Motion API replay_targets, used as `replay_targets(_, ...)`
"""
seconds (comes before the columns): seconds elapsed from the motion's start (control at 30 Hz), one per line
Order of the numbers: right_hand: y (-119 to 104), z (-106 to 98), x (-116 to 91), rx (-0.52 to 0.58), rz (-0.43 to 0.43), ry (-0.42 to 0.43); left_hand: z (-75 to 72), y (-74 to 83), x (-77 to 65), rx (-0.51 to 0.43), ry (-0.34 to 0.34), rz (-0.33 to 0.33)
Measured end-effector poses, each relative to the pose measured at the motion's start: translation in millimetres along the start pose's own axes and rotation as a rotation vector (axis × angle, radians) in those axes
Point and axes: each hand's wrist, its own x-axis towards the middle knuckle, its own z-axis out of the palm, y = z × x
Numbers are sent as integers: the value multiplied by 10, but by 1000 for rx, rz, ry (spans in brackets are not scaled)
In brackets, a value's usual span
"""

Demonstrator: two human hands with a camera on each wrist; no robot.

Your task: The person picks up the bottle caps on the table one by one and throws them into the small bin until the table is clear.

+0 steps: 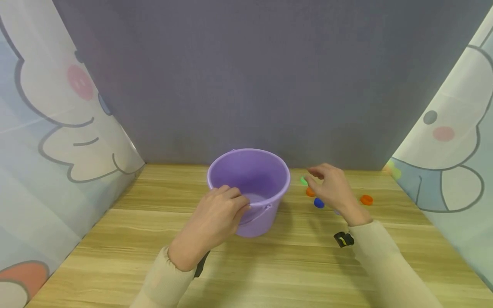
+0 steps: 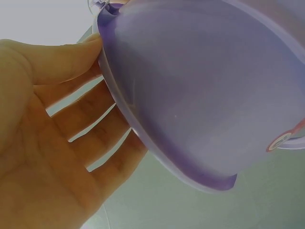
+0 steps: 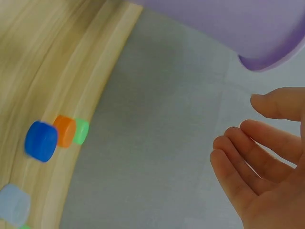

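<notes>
A purple bucket (image 1: 265, 214) stands upright on the wooden table, its wire-like handle hanging at the front. My left hand (image 1: 217, 211) grips the near left part of its rim; in the left wrist view the thumb (image 2: 71, 59) is inside the rim with the fingers outside. To the right of the bucket, my right hand (image 1: 333, 188) is held over some plastic bottle caps, fingers loosely bent and nothing between them. Beneath and beside it lie a green cap (image 3: 82, 131), an orange cap (image 3: 65, 130), a blue cap (image 3: 41, 141) and a pale blue cap (image 3: 14, 205).
Another orange cap (image 1: 366, 199) lies farther right on the table (image 1: 269, 273). A grey panel (image 1: 246, 77) rises behind the table. Cloth sheets with cartoon figures hang at the left (image 1: 34, 179) and right (image 1: 454, 162).
</notes>
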Motion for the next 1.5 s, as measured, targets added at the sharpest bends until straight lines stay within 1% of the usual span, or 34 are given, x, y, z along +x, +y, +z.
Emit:
replay_targets(0.1,35,-21,-2,-24,31,-49,-2,-2,0,0,-1,-1)
replay_targets(0.47,252,-30,-21,-127,70,-176,-13,17,-8,-8,-7,-2)
replay_targets(0.63,379,-18,-37,-123,108,-230,-8,19,-10,-8,0,2)
replay_targets(0.83,540,-11,-66,-137,131,-281,-6,24,-6,-6,4,1)
replay_targets(1.0,648,34,-98,-136,177,-350,-11,29,-15,-8,-3,-4)
replay_targets(1.1,675,80,-107,-144,197,-385,-12,33,-17,-6,-5,-4)
replay_targets(1.3,695,144,-107,-203,187,-423,-16,39,-12,1,1,-3)
replay_targets(1.5,701,219,-109,-242,233,-454,-9,41,-19,9,14,0)
